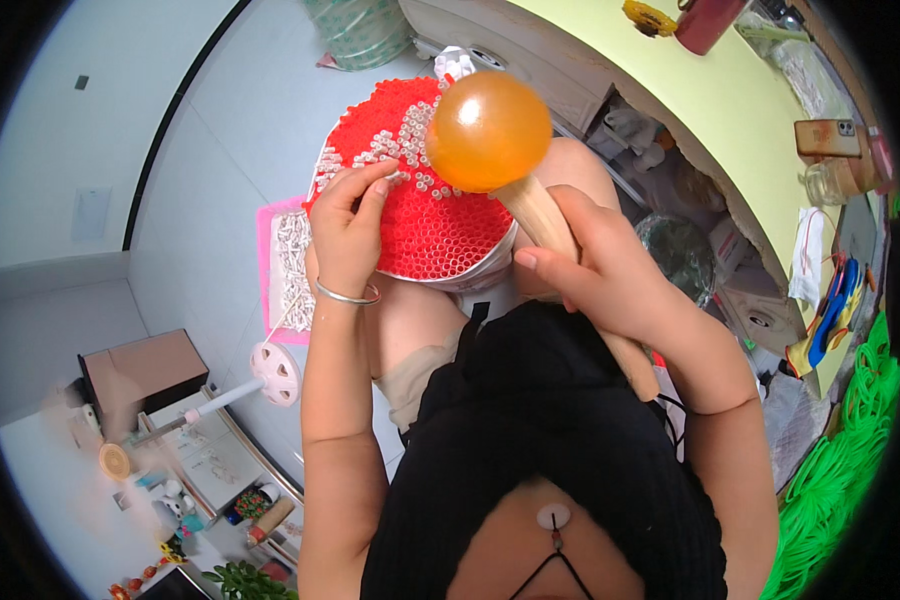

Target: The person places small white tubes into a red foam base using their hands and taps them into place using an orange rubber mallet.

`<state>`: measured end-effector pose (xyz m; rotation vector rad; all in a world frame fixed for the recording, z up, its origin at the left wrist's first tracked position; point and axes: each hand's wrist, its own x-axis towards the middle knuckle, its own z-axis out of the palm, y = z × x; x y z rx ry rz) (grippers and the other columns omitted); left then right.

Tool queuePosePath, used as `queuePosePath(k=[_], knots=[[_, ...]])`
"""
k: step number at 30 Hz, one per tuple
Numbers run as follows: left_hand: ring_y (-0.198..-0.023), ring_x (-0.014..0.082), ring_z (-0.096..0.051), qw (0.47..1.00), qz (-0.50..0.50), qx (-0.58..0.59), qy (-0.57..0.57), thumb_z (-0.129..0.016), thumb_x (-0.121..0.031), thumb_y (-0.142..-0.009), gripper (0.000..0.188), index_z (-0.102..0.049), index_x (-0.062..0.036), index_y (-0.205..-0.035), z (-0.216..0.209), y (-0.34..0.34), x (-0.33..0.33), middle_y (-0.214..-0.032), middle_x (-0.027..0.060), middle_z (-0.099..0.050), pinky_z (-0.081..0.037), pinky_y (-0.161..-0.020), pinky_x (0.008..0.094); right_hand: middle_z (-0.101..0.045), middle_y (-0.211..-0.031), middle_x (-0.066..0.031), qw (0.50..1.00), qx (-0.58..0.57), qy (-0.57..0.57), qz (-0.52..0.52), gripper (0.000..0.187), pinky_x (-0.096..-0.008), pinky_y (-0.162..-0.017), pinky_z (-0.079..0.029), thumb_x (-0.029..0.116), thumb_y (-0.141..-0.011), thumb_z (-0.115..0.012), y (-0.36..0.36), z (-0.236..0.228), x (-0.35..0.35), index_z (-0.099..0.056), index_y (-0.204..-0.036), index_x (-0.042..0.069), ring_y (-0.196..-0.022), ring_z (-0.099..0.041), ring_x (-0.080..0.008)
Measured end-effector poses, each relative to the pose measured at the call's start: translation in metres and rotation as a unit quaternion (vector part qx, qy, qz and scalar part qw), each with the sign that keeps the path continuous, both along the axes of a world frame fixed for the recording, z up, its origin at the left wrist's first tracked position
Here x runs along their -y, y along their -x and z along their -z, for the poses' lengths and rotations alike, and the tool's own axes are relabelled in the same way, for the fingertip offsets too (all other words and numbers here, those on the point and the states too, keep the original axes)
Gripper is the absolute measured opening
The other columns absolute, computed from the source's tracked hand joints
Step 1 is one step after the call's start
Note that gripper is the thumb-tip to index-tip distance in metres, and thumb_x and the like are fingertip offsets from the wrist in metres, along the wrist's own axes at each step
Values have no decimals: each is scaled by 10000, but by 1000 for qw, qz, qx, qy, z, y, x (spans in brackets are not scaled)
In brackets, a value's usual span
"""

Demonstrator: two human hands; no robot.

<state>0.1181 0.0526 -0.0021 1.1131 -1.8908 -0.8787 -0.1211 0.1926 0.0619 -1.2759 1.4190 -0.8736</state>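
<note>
In my right hand (595, 265) is a mallet with a pale wooden handle (542, 215) and a round, glossy orange head (490, 130). The head hangs over the far right part of a round bundle of red tubes (440, 240), which rests between my knees in a white wrapping. Small white tubes (417, 135) stand in many of the red openings, mostly across the middle and far side. My left hand (350, 215) is at the bundle's left side, thumb and fingers pinched on a small white tube (395, 178), partly hidden by the fingertips.
Left of the bundle, a pink tray (267, 265) holds many loose white tubes. A pale pink wheel on a rod (275, 373) stands close to my left forearm. At the right is a yellow-green tabletop (660, 90) with a phone (827, 138); bright green cords (835, 480) lie lower right.
</note>
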Motion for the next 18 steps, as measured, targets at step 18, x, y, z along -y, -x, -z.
queuePosePath(k=[18], knots=[[-732,57,-571,979,-50,-149,-129,-670,-19,-922,114,-695,7,-1030,8,9,-29,-859,0,-661,-473,-660,198,-649,-803,-281,965,-239,102,-32,316,-497,-687,-496,224,-896,-659,-11,37,11,-535,-1011,-43,-748,-656,-438]])
